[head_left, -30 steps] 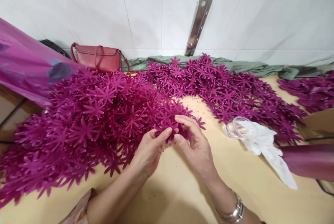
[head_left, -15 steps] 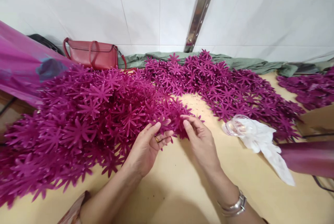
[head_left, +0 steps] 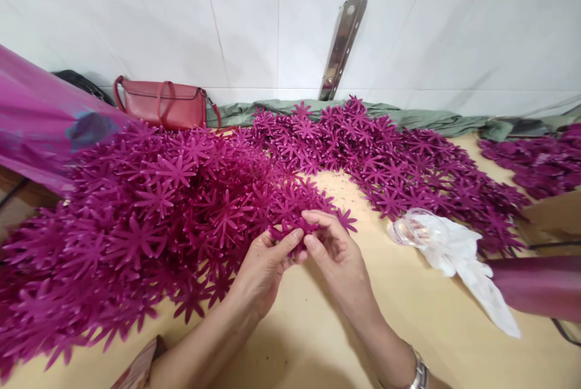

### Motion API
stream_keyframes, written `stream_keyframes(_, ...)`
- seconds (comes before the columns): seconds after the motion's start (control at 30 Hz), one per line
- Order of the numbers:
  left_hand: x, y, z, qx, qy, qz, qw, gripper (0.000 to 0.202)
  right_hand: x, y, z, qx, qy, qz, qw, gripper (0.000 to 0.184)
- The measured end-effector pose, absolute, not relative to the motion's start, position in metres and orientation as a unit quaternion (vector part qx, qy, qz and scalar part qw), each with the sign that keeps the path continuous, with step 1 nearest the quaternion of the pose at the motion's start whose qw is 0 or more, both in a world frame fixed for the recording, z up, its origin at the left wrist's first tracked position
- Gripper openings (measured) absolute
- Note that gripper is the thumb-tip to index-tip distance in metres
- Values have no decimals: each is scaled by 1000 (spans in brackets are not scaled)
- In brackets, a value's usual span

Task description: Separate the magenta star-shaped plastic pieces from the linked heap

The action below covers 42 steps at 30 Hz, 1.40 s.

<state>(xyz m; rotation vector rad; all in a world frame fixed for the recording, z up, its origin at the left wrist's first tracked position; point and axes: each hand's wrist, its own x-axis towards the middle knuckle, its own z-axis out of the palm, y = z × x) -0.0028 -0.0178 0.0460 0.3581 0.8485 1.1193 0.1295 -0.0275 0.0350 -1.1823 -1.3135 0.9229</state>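
Left fingers (head_left: 287, 245) and right fingers (head_left: 318, 252) pinch a purple flower (head_left: 280, 232) beside the crowding heap (head_left: 136, 238).

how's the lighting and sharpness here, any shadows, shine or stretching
Head view: a soft shadow on the table below the right hand; head view: faint dark streaks on the wall tiles at upper right; head view: the purple pile looks stretched and softer toward the left edge; head view: the bracelet shines.
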Motion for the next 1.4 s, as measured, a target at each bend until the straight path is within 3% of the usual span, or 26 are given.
stream_keyframes(0.07,-2,-19,45,164,389,501,755,32,131,-26,34,-492,-521,430,549,19)
stream_keyframes(0.23,-7,-20,45,156,393,501,755,28,139,-20,25,-521,-425,437,597,23)
stream_keyframes(0.33,-14,-18,48,120,402,524,741,23,143,-16,22,-541,-432,432,578,27)
stream_keyframes(0.5,-19,-20,48,112,410,546,722,26,143,-15,26,-558,-526,280,578,39)
stream_keyframes(0.63,-18,-25,47,159,408,534,723,31,139,-22,27,-516,-598,197,581,28)
stream_keyframes(0.77,-15,-29,43,184,389,536,726,32,129,-29,23,-470,-642,243,555,33)
stream_keyframes(0.9,-18,-33,39,182,366,521,749,30,122,-29,22,-470,-578,362,560,14)
stream_keyframes(1.0,-24,-34,36,169,370,499,765,32,124,-25,23,-461,-539,414,570,15)
stream_keyframes(1.2,-35,-30,23,229,364,519,738,38,131,-21,22,-505,-521,381,573,28)
stream_keyframes(1.4,-36,-29,12,248,356,560,706,43,127,-18,20,-491,-460,405,619,20)
